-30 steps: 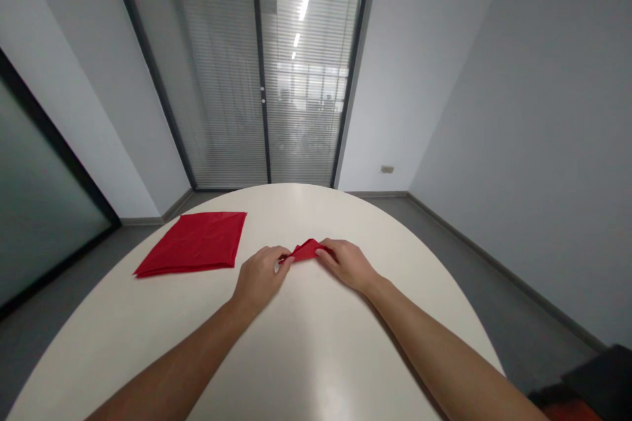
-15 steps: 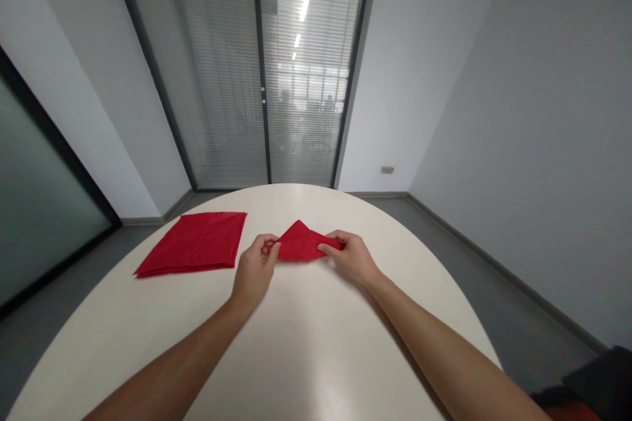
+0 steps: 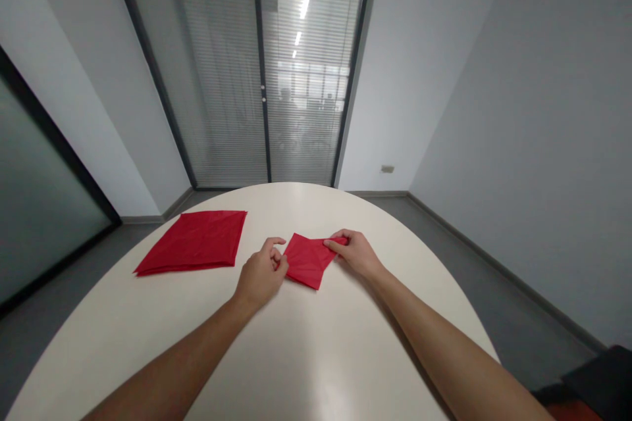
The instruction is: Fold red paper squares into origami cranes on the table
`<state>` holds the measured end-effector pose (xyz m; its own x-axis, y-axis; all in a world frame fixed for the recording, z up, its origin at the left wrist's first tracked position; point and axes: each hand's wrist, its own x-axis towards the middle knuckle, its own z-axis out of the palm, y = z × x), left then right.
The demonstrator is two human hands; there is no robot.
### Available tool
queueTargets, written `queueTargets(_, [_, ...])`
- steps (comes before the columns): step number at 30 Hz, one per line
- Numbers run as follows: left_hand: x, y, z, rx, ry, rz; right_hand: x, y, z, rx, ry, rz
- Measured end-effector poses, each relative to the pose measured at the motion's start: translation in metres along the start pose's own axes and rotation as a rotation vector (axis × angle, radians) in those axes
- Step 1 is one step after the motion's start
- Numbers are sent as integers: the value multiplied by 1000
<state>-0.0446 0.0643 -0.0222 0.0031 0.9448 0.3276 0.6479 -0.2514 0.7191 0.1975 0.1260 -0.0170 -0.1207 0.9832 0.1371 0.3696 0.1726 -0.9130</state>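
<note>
A small folded red sheet (image 3: 307, 260), thin and creased, is between my two hands just above or on the table; I cannot tell which. It is narrow on the right and flares out into a wide, squarish left part. My right hand (image 3: 359, 254) pinches the narrow right end between thumb and fingers. At the left edge is my left hand (image 3: 261, 276), its thumb and curled fingers closed against that edge and its index finger lifted clear. To the left, a larger stack of folded red sheet (image 3: 197, 241) lies flat with its layers showing along the front.
The round cream table (image 3: 276, 355) fills the foreground. Beyond its far edge stand a glass partition with blinds (image 3: 222, 112) and a pale wall with a socket plate (image 3: 388, 169). A dark object with some red (image 3: 600, 381) sits at the lower right, off the table.
The small red sheet has turned, its peaked shape becoming a squarish left part tilted toward me. My left hand has shifted slightly right and nearer, its index finger raised. The right hand keeps its pinch.
</note>
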Motion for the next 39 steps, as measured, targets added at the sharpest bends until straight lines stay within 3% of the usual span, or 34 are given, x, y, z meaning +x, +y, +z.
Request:
queueTargets(4, [-3,6,-3,219,-70,45,-3,-1,1,-306,100,-116])
queueTargets(9, [-7,16,-9,400,-158,117,-6,-4,0,-533,75,-95])
queueTargets(15, [-6,14,-8,329,-94,387,-11,-12,2,-782,187,-307])
queueTargets(19, [-5,9,-4,211,-237,520,-30,-36,17,-711,-18,-377])
queueTargets(21, [-5,8,-3,201,-290,504,-41,-44,26,-708,-184,-417])
queueTargets(26, [-6,11,-3,230,-305,435,-49,-37,32,-819,-416,-360])
queueTargets(30, [-7,11,-3,275,-314,437,-37,-24,20,-890,-402,-266])
queueTargets(34, [-7,11,-3,299,-329,433,-28,-22,11,-952,-298,-153])
queueTargets(37, [-7,10,-4,299,-325,436,-29,-26,11,-902,-266,-260])
queueTargets(39, [-7,10,-4,286,-322,445,-31,-29,13,-840,-340,-363])
